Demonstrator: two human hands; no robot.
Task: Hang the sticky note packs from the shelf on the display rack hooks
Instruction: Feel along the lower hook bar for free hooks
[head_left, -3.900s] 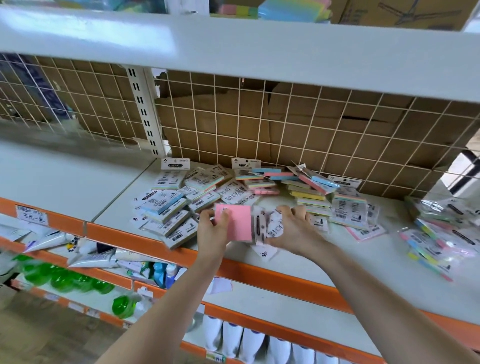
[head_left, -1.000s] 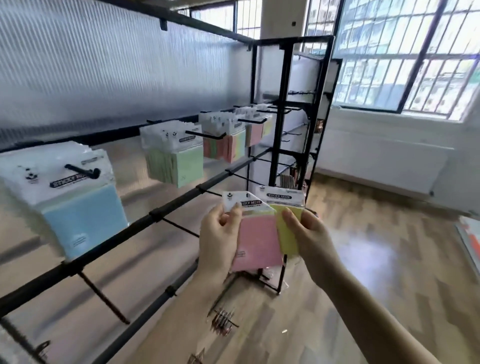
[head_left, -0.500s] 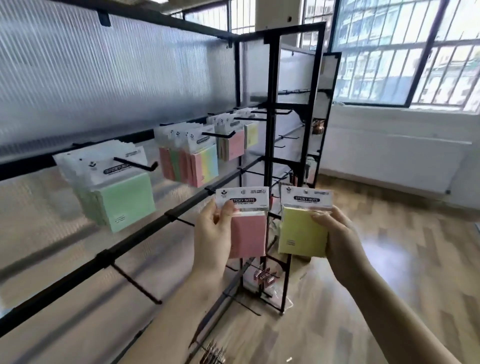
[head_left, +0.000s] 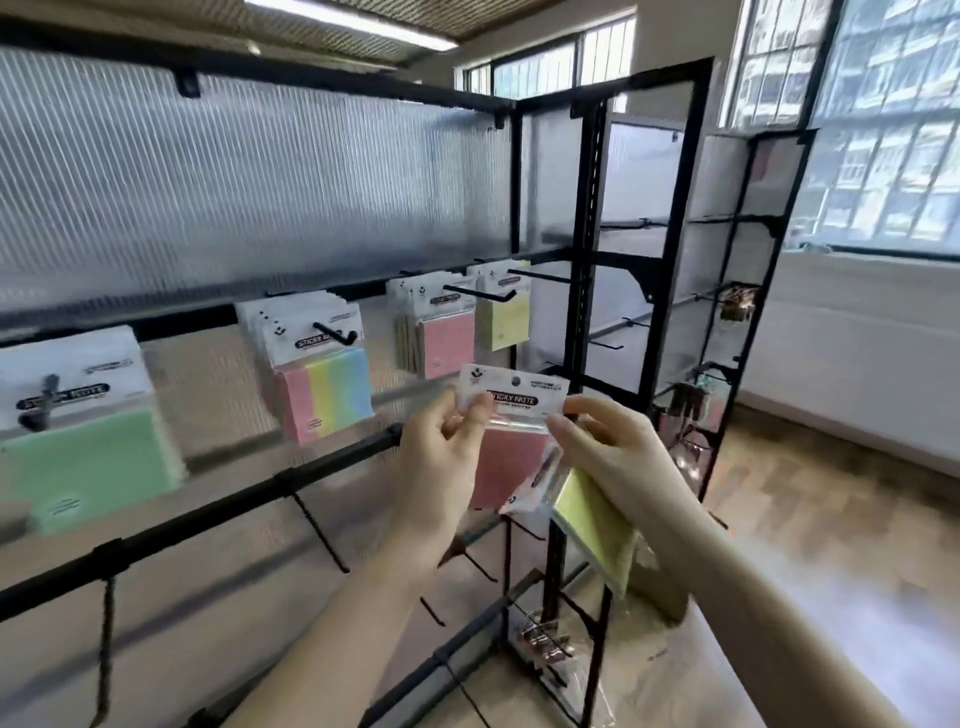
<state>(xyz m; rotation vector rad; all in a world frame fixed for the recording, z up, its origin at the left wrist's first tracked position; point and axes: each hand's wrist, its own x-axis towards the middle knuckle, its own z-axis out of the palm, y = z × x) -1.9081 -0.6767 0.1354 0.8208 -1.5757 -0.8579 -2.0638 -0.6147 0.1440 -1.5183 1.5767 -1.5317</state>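
Before the rack (head_left: 582, 322), both hands now pinch the pink pack (head_left: 511, 415); yellow pack (head_left: 597, 525) has dropped.

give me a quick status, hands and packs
Left hand pinches pink pack by its header. Right hand holds yellow pack, tilted. Neither hung yet. Pink-pack hook just ahead, nothing in the way.

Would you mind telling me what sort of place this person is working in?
Most likely a stationery shop or showroom being stocked. A black display rack carries sticky note packs hung in rows on its hooks, and both hands hold further packs, a pink pack and a yellow pack.
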